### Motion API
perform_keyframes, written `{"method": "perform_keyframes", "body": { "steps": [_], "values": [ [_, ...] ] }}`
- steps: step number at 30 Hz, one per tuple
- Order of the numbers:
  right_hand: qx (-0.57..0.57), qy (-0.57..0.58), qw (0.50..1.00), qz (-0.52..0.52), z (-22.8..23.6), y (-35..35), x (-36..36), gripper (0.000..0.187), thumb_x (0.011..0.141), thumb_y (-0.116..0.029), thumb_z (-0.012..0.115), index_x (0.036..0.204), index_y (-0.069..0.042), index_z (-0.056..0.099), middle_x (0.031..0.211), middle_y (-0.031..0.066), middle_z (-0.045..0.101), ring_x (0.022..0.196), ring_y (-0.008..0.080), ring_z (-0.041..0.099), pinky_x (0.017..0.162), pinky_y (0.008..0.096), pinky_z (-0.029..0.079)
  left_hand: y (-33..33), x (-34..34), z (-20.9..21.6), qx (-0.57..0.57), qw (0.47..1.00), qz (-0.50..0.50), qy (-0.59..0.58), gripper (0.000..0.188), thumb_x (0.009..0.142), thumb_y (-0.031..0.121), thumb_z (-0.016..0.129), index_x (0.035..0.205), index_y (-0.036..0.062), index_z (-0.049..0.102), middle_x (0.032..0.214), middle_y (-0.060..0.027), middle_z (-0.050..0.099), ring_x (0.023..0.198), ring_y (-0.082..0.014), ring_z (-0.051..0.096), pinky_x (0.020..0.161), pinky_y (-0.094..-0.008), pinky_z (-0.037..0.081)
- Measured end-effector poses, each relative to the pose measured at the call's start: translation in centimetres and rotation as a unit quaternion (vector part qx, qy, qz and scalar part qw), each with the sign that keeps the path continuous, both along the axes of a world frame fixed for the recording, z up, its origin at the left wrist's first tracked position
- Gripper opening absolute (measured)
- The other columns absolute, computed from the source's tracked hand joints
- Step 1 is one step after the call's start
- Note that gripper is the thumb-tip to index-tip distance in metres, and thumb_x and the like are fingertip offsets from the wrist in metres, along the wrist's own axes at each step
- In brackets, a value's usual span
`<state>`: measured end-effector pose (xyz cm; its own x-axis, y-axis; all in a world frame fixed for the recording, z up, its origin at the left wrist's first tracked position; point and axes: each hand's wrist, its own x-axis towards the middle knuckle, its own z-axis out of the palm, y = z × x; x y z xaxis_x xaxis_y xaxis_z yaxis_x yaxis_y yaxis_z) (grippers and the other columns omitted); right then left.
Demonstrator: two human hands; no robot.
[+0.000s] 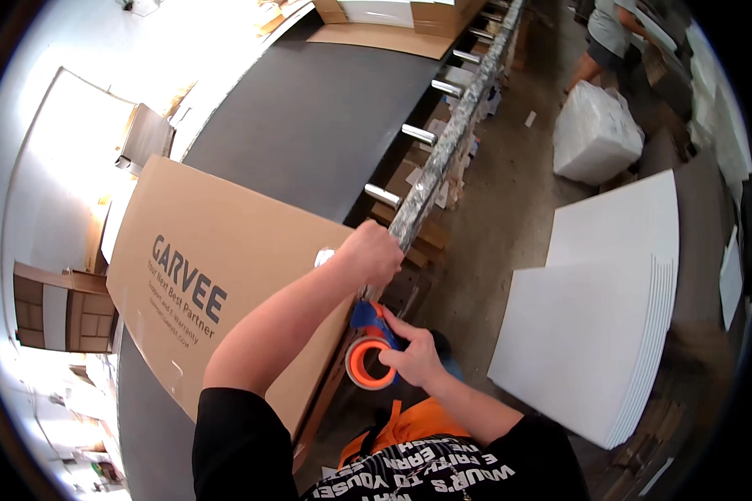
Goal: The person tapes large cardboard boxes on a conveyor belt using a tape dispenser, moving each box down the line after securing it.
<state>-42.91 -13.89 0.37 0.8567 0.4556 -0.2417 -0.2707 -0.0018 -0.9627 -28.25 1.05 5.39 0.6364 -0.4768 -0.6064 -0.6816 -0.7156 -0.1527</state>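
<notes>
A large brown cardboard box [251, 217] with dark printing lies on the conveyor to my left. My left hand [373, 252] is closed at the right edge of the box, its fingers curled down over that side. What they hold, if anything, is hidden. A shiny strip of clear tape [323, 256] shows on the box beside the wrist. My right hand [413, 359] is wrapped round a blue and orange tape dispenser [368, 321]. Its round orange hub faces up, and its blue head is close to the side of the box, below my left hand.
The dark conveyor belt [309, 108] runs away ahead, edged by short metal rollers [383, 196] and a tape-wrapped rail [455, 125]. An open carton [384, 37] stands farther along. On the right are stacked white panels [585, 334], a wrapped white bundle [595, 134] and another person [610, 37].
</notes>
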Motion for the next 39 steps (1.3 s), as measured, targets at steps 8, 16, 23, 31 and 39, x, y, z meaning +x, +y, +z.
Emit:
{"method": "perform_keyframes", "body": {
  "steps": [8, 16, 23, 31, 39],
  "values": [
    [-0.06, -0.044, 0.996, 0.05, 0.1, 3.8, -15.4, 0.075, 0.067, -0.021, 0.066, 0.136, 0.003, 0.049, 0.1, 0.0169, 0.065, 0.086, 0.0205, 0.065, 0.084, 0.0241, 0.048, 4.4, -11.6, 1.4, -0.014, 0.979, -0.173, -0.109, 0.026, 0.091, 0.036, 0.051, 0.102, 0.0309, 0.074, 0.124, 0.0119, 0.062, 0.146, -0.0289, 0.024, 0.124, -0.0474, 0.001],
    [-0.04, -0.067, 0.997, 0.003, -0.9, 8.1, -36.7, 0.074, 0.067, -0.02, 0.068, 0.135, 0.005, 0.049, 0.103, 0.0203, 0.066, 0.092, 0.017, 0.066, 0.087, 0.0254, 0.048, 10.7, -33.4, 1.5, -0.003, 0.965, -0.24, -0.107, 0.029, 0.093, 0.037, 0.048, 0.107, 0.0304, 0.072, 0.131, 0.013, 0.059, 0.146, -0.0265, 0.024, 0.123, -0.0477, 0.003],
    [-0.141, -0.101, 0.982, 0.07, -0.2, 11.4, -50.9, 0.078, 0.067, -0.035, 0.066, 0.137, -0.004, 0.05, 0.102, 0.022, 0.064, 0.093, 0.0393, 0.065, 0.086, 0.0399, 0.051, 14.0, -45.8, 1.5, -0.087, 0.956, -0.276, -0.045, 0.031, 0.09, 0.044, 0.052, 0.105, 0.0278, 0.073, 0.125, 0.011, 0.064, 0.145, -0.0266, 0.027, 0.123, -0.0483, 0.005],
    [-0.3, -0.209, 0.912, 0.189, -2.3, 21.8, -44.2, 0.05, 0.069, -0.026, 0.066, 0.116, -0.013, 0.061, 0.11, 0.023, 0.062, 0.088, 0.0393, 0.065, 0.076, 0.0468, 0.054, 15.9, -50.3, 0.2, -0.13, 0.964, -0.229, -0.041, 0.033, 0.088, 0.048, 0.056, 0.11, 0.0283, 0.071, 0.149, 0.0036, 0.042, 0.146, -0.0342, 0.018, 0.122, -0.0483, 0.01],
    [-0.1, 0.092, 0.981, 0.142, -9.8, 10.3, -46.9, 0.068, 0.062, -0.022, 0.074, 0.129, -0.019, 0.064, 0.109, 0.0102, 0.07, 0.094, 0.0149, 0.067, 0.083, 0.0279, 0.051, 17.6, -51.5, -0.7, -0.161, 0.975, -0.108, -0.109, 0.115, 0.064, 0.059, 0.077, 0.147, -0.0023, 0.027, 0.158, -0.0194, 0.018, 0.147, -0.0371, 0.012, 0.121, -0.0463, 0.012]
  ]
}}
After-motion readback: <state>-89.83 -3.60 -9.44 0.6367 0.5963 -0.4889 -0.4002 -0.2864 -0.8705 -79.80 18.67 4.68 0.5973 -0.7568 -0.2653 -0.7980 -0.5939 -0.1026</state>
